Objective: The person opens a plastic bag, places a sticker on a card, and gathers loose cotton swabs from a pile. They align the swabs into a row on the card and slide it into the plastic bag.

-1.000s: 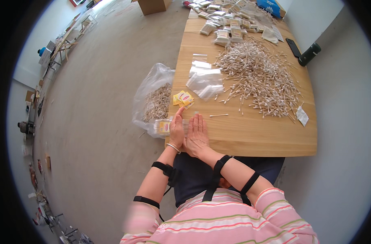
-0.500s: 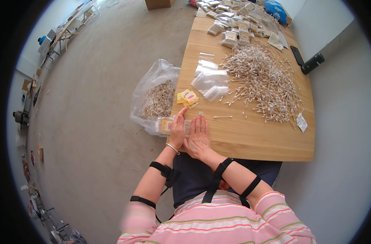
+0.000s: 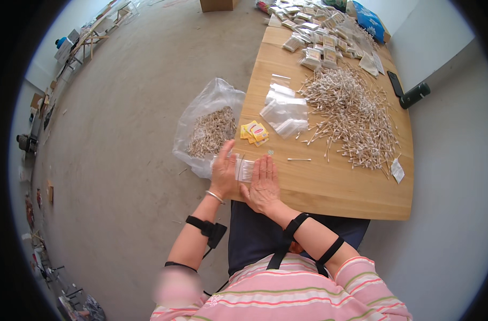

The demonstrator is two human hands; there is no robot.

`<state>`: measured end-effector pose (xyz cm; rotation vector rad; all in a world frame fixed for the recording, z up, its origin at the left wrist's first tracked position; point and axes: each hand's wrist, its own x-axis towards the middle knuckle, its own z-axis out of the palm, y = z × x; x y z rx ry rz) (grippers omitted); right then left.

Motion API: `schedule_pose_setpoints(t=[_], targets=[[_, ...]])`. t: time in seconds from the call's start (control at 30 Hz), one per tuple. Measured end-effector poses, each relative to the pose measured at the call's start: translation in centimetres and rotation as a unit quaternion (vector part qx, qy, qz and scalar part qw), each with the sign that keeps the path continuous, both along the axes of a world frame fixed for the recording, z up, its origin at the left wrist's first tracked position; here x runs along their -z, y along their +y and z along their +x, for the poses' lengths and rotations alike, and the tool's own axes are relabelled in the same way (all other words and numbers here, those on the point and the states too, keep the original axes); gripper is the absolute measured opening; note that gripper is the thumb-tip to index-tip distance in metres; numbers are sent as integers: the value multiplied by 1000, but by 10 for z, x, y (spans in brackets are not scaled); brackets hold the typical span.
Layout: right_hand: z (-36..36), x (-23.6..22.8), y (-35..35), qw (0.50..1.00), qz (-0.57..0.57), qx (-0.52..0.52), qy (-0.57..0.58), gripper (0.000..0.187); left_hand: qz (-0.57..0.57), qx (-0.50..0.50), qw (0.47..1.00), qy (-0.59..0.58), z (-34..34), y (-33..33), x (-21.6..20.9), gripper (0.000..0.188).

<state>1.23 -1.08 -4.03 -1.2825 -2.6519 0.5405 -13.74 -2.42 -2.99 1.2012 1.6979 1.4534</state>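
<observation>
A clear packet of cotton swabs [image 3: 246, 170] lies flat at the table's left front edge, between my two hands. My right hand [image 3: 264, 185] is open, its fingers stretched out flat over the packet's right end. At the packet's left part is my left hand [image 3: 223, 171], open with fingers extended, hiding that end of it. Just beyond my hands lie several yellow printed cards [image 3: 254, 131]. A single cotton swab [image 3: 299, 159] rests to the right of my right fingertips.
A big heap of loose cotton swabs [image 3: 356, 117] covers the table's right side. Empty clear bags [image 3: 286, 113] lie left of it, filled packets [image 3: 313, 32] at the far end. A large plastic bag of swabs [image 3: 212, 131] sits beside the table's left edge. A dark bottle [image 3: 415, 95] and phone [image 3: 395, 84] are at right.
My left hand has slid to the left along the packet, away from my right hand, and more swabs show between them. My right hand stays flat in place. The view has shifted slightly.
</observation>
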Motion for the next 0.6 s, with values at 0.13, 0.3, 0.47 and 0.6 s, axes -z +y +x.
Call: schedule_pose_setpoints(t=[0.13,0.3,0.47,0.6], targets=[[-11,3,-5,1000,20,1,13,95,-24,-109,968,224,-44,-16,20,45],[-12,8,-4,999,31,5,11,95,-136,-108,975,141,-53,-16,43,42],[-21,3,-8,1000,17,-1,-5,94,-117,-52,992,17,-69,-19,71,45],[-32,3,-10,1000,17,2,-1,94,-93,-38,994,-49,-66,-17,76,45]])
